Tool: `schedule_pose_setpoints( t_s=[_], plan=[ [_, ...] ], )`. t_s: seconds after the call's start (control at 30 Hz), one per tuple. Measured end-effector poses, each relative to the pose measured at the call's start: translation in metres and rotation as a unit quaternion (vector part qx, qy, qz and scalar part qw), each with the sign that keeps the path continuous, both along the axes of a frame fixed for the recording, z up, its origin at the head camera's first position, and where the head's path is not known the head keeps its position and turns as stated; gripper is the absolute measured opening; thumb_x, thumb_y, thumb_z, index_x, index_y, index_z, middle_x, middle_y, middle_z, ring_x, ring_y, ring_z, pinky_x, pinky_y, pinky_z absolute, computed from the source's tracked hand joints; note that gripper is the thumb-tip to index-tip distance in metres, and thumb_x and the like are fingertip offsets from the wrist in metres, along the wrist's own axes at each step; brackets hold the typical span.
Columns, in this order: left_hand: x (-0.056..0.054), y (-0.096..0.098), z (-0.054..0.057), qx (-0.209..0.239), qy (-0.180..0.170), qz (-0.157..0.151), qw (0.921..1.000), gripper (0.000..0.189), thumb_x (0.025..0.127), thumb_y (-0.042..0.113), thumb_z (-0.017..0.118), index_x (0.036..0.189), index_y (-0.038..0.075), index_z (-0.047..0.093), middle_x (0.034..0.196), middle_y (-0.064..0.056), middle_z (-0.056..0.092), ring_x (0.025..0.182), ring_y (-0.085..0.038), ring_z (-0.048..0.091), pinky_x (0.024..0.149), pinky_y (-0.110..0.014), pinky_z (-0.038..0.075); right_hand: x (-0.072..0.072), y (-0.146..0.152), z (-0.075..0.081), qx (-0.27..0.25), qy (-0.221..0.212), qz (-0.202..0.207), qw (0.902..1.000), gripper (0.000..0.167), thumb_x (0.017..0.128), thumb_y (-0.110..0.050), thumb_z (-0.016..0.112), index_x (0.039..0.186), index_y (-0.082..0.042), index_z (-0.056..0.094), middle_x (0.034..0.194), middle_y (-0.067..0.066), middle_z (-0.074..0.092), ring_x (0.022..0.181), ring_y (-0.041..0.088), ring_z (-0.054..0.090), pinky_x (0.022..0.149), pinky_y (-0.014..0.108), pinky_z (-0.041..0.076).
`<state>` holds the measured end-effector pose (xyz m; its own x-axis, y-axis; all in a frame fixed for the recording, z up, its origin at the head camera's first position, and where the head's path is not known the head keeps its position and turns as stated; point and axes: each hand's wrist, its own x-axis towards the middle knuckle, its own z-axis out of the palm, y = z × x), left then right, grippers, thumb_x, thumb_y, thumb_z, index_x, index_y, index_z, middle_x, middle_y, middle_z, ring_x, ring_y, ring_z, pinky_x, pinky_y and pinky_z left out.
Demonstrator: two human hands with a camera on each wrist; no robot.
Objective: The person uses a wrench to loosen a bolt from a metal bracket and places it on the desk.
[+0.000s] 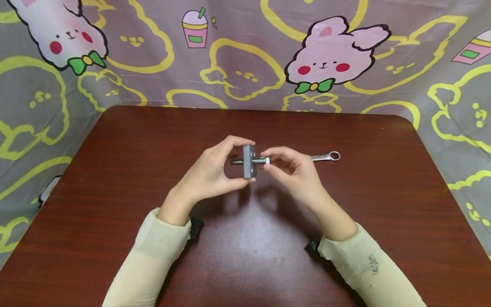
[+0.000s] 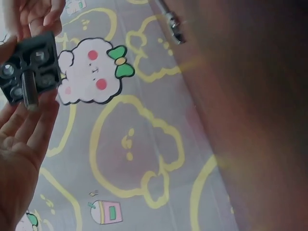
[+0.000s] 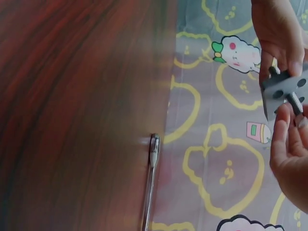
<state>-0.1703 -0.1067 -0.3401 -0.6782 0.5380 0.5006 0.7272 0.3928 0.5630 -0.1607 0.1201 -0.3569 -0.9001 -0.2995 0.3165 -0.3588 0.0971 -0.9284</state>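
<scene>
My left hand (image 1: pixel 209 170) grips a small grey square plate (image 1: pixel 247 171) by opposite edges, thumb below and fingers above. The left wrist view shows holes in the plate (image 2: pixel 47 69) near its corners. A metal bolt (image 1: pixel 237 162) runs through the middle, its threaded end sticking out toward my left palm. On the other side, my right hand (image 1: pixel 297 172) pinches the bolt's hex end (image 1: pixel 267 160) between thumb and fingers. Both hands hold these parts up over the table. Behind the right hand lies a combination wrench (image 1: pixel 326 157), its far end hidden by that hand.
The dark red-brown wooden table (image 1: pixel 126 170) has rounded back corners. A grey curtain (image 1: pixel 245 25) with cartoon rabbits and yellow outlines hangs behind it and at both sides. Black wrist gear (image 1: pixel 195 227) shows at the left sleeve cuff.
</scene>
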Motion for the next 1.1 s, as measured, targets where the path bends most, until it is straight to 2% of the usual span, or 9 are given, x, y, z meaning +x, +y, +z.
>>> schedule_pose_setpoints(
  t_s=[0.1, 0.23, 0.5, 0.67, 0.8, 0.9, 1.0, 1.1],
  plan=[
    [-0.001, -0.002, 0.003, -0.003, -0.012, -0.01, 0.9999, 0.068, 0.072, 0.017, 0.088, 0.129, 0.006, 0.051, 0.12, -0.006, 0.066, 0.099, -0.013, 0.067, 0.086, -0.033, 0.057, 0.001, 0.001, -0.001, 0.006, 0.02, 0.012, 0.9997, 0.025, 0.085, 0.012, 0.068, 0.109, 0.007, 0.067, 0.098, 0.003, 0.07, 0.09, 0.004, 0.066, 0.077, 0.021, 0.059],
    [-0.001, -0.005, 0.006, -0.013, -0.017, -0.008, 0.9997, 0.069, 0.07, 0.022, 0.09, 0.126, 0.007, 0.054, 0.116, -0.003, 0.067, 0.101, -0.012, 0.067, 0.087, -0.032, 0.056, 0.001, 0.002, -0.002, 0.006, 0.035, 0.034, 0.9988, 0.024, 0.083, 0.014, 0.068, 0.107, 0.007, 0.068, 0.1, -0.007, 0.068, 0.093, 0.005, 0.065, 0.081, 0.021, 0.059],
    [-0.002, -0.01, 0.006, -0.006, -0.047, -0.006, 0.9989, 0.069, 0.066, 0.024, 0.091, 0.123, 0.009, 0.057, 0.11, 0.002, 0.069, 0.098, -0.007, 0.065, 0.086, -0.031, 0.055, 0.0, 0.0, -0.007, -0.001, 0.063, 0.064, 0.996, 0.024, 0.082, 0.015, 0.068, 0.105, 0.008, 0.067, 0.103, 0.008, 0.068, 0.099, 0.009, 0.064, 0.09, 0.025, 0.057],
    [-0.003, -0.012, 0.004, -0.01, -0.036, 0.004, 0.9993, 0.068, 0.067, 0.022, 0.091, 0.123, 0.008, 0.056, 0.118, -0.002, 0.068, 0.106, -0.011, 0.065, 0.092, -0.034, 0.054, -0.002, 0.0, -0.006, 0.006, 0.01, 0.056, 0.9983, 0.033, 0.085, 0.011, 0.068, 0.116, 0.007, 0.063, 0.105, 0.006, 0.067, 0.097, 0.01, 0.065, 0.088, 0.025, 0.058],
    [-0.003, -0.013, 0.002, -0.023, -0.023, 0.006, 0.9994, 0.067, 0.068, 0.016, 0.09, 0.125, 0.006, 0.055, 0.122, -0.004, 0.066, 0.105, -0.015, 0.065, 0.091, -0.036, 0.055, -0.006, -0.002, -0.006, -0.001, -0.071, 0.023, 0.9972, 0.026, 0.095, 0.0, 0.061, 0.12, 0.009, 0.061, 0.099, 0.006, 0.067, 0.088, 0.013, 0.069, 0.083, 0.026, 0.059],
    [-0.004, -0.012, 0.001, -0.038, -0.009, 0.004, 0.9992, 0.067, 0.07, 0.013, 0.088, 0.127, 0.005, 0.054, 0.123, -0.006, 0.064, 0.107, -0.017, 0.064, 0.092, -0.037, 0.055, -0.01, -0.005, -0.007, -0.004, -0.132, 0.008, 0.9912, 0.026, 0.101, -0.01, 0.055, 0.117, 0.01, 0.062, 0.092, 0.01, 0.068, 0.081, 0.017, 0.07, 0.081, 0.031, 0.06],
    [-0.005, -0.011, 0.001, -0.047, 0.001, 0.001, 0.9989, 0.066, 0.071, 0.012, 0.087, 0.128, 0.004, 0.054, 0.126, -0.007, 0.063, 0.111, -0.018, 0.063, 0.095, -0.038, 0.055, -0.013, -0.007, -0.007, 0.007, -0.159, 0.014, 0.9872, 0.028, 0.102, -0.012, 0.053, 0.11, 0.013, 0.063, 0.084, 0.009, 0.07, 0.075, 0.015, 0.07, 0.078, 0.037, 0.061],
    [-0.005, -0.01, 0.001, -0.048, 0.004, 0.002, 0.9988, 0.065, 0.071, 0.012, 0.086, 0.128, 0.005, 0.054, 0.126, -0.006, 0.063, 0.11, -0.018, 0.064, 0.093, -0.038, 0.055, -0.014, -0.009, -0.006, 0.005, -0.16, 0.027, 0.9867, 0.025, 0.101, -0.008, 0.055, 0.106, 0.015, 0.063, 0.078, 0.007, 0.072, 0.071, 0.013, 0.07, 0.074, 0.04, 0.062]
  ],
)
